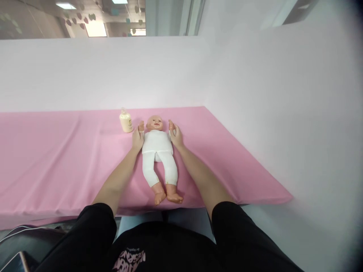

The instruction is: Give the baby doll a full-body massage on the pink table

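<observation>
A baby doll (157,141) with a white cloth body and bare plastic head, hands and feet lies on its back, head toward the wall. My left hand (137,139) is closed around the doll's arm on the left, just below its small plastic hand. On the other side my right hand (177,136) grips the doll's other arm near the wrist, thumb on top. Both doll arms are raised beside its head. A pump bottle (126,121) of pale yellow liquid stands left of my left hand, apart from it.
Pink cloth (56,158) covers the table, which meets a white wall (99,75) behind and another at the right. A window (107,19) is above the back wall. At the lower left lie a phone (17,262), a white cable (21,228) and a dark bag (36,241).
</observation>
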The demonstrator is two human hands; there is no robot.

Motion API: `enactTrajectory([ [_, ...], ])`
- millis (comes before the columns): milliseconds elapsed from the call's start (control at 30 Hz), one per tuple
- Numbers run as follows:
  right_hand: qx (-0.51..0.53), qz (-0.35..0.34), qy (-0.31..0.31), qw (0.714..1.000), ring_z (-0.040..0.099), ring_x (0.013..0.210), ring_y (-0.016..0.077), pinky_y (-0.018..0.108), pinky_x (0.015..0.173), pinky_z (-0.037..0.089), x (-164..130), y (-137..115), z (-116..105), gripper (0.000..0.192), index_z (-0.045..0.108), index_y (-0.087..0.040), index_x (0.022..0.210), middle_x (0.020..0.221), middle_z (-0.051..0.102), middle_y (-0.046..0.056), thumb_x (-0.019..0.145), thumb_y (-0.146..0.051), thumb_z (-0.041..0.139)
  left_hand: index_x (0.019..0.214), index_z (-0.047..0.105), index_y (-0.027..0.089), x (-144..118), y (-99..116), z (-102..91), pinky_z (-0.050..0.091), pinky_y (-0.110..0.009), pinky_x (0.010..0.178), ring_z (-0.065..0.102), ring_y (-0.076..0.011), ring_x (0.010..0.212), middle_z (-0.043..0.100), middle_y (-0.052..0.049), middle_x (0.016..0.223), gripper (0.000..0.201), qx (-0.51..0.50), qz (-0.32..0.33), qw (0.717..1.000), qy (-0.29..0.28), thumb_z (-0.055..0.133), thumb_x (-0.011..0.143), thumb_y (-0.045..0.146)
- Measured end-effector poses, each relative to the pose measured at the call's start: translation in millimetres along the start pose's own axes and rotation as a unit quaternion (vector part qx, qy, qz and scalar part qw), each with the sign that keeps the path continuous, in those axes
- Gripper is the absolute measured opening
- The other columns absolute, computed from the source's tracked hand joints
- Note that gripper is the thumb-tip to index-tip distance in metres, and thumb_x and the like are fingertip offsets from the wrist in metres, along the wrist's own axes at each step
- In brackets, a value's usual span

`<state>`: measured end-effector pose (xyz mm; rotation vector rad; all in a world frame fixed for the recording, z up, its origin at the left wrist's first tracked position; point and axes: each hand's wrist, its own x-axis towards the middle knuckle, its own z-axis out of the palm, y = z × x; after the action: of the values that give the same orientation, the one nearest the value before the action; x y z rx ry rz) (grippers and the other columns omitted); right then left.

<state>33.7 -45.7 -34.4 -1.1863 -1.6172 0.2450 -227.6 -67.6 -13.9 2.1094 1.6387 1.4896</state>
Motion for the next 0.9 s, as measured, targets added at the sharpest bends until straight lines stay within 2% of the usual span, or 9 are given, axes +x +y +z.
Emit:
enactTrajectory([
  [100, 0.071, 0.013, 0.024, 0.997, 0.057, 0.137, 0.0255, 0.047, 0.116, 0.046, -14.2, 0.7, -7.9, 0.061, 0.044, -0.016, 0.146, 0.146, 0.058, 0.021, 0.096, -0.051, 0.050, 0.140, 0.046, 0.011, -15.7, 5.1, -12.6, 0.050, -0.047, 0.105, 0.063, -0.0282, 0.120, 0.064, -0.022, 0.129, 0.052, -0.034, 0.052, 0.998, -0.020, 0.035, 0.103, 0.047],
  [200, 0.084, -0.042, 0.003, 0.996, 0.057, 0.136, 0.0268, 0.049, 0.115, 0.047, -29.7, -1.8, -22.7, 0.063, 0.043, -0.016, 0.146, 0.145, 0.058, 0.021, 0.093, -0.047, 0.056, 0.137, 0.049, 0.014, -31.5, 5.4, -27.0, 0.047, -0.051, 0.110, 0.060, -0.0295, 0.125, 0.063, -0.020, 0.132, 0.050, -0.022, 0.106, 0.992, -0.069, 0.041, 0.100, 0.046],
  [267, 0.051, -0.083, -0.019, 0.995, 0.060, 0.132, 0.0271, 0.049, 0.114, 0.048, -40.1, -4.3, -34.8, 0.058, 0.047, -0.018, 0.145, 0.142, 0.062, 0.018, 0.092, -0.042, 0.057, 0.136, 0.051, 0.015, -40.1, 2.0, -36.1, 0.044, -0.054, 0.113, 0.058, -0.0307, 0.129, 0.063, -0.019, 0.134, 0.047, 0.003, 0.141, 0.984, -0.106, 0.043, 0.098, 0.043],
  [400, -0.046, -0.176, -0.110, 0.977, 0.064, 0.124, 0.0281, 0.051, 0.111, 0.049, -56.1, -8.6, -54.5, 0.047, 0.057, -0.022, 0.137, 0.133, 0.068, 0.012, 0.091, -0.029, 0.053, 0.137, 0.053, 0.016, -49.7, -9.0, -46.3, 0.040, -0.056, 0.117, 0.054, -0.0313, 0.137, 0.060, -0.019, 0.141, 0.045, 0.034, 0.189, 0.968, -0.159, 0.044, 0.097, 0.034],
  [467, -0.065, -0.204, -0.132, 0.968, 0.063, 0.125, 0.0280, 0.049, 0.110, 0.050, -59.8, -9.5, -58.9, 0.045, 0.059, -0.022, 0.136, 0.133, 0.068, 0.011, 0.091, -0.024, 0.049, 0.137, 0.054, 0.015, -51.1, -12.8, -46.6, 0.040, -0.056, 0.117, 0.053, -0.0318, 0.139, 0.060, -0.020, 0.142, 0.045, 0.043, 0.192, 0.967, -0.163, 0.044, 0.097, 0.034],
  [633, -0.080, -0.207, -0.114, 0.968, 0.063, 0.126, 0.0291, 0.050, 0.110, 0.050, -57.8, -7.2, -56.6, 0.047, 0.055, -0.021, 0.140, 0.136, 0.067, 0.012, 0.094, -0.026, 0.047, 0.142, 0.050, 0.014, -48.4, -11.6, -42.5, 0.039, -0.055, 0.118, 0.051, -0.0323, 0.141, 0.058, -0.020, 0.146, 0.050, 0.053, 0.174, 0.970, -0.162, 0.041, 0.098, 0.035],
  [800, -0.038, -0.162, -0.075, 0.983, 0.062, 0.130, 0.0292, 0.051, 0.114, 0.048, -44.8, -0.1, -45.3, 0.052, 0.050, -0.024, 0.146, 0.141, 0.065, 0.011, 0.098, -0.042, 0.048, 0.145, 0.047, 0.010, -34.4, -4.4, -39.8, 0.040, -0.050, 0.118, 0.055, -0.0328, 0.135, 0.059, -0.019, 0.144, 0.055, 0.056, 0.117, 0.984, -0.123, 0.036, 0.102, 0.042],
  [900, 0.009, -0.115, -0.054, 0.992, 0.056, 0.137, 0.0301, 0.052, 0.120, 0.043, -32.4, 3.8, -34.1, 0.059, 0.046, -0.021, 0.150, 0.148, 0.059, 0.013, 0.098, -0.050, 0.047, 0.148, 0.045, 0.012, -21.6, -2.1, -33.3, 0.044, -0.048, 0.114, 0.058, -0.0322, 0.132, 0.060, -0.018, 0.143, 0.054, 0.031, 0.081, 0.992, -0.097, 0.033, 0.103, 0.041],
])
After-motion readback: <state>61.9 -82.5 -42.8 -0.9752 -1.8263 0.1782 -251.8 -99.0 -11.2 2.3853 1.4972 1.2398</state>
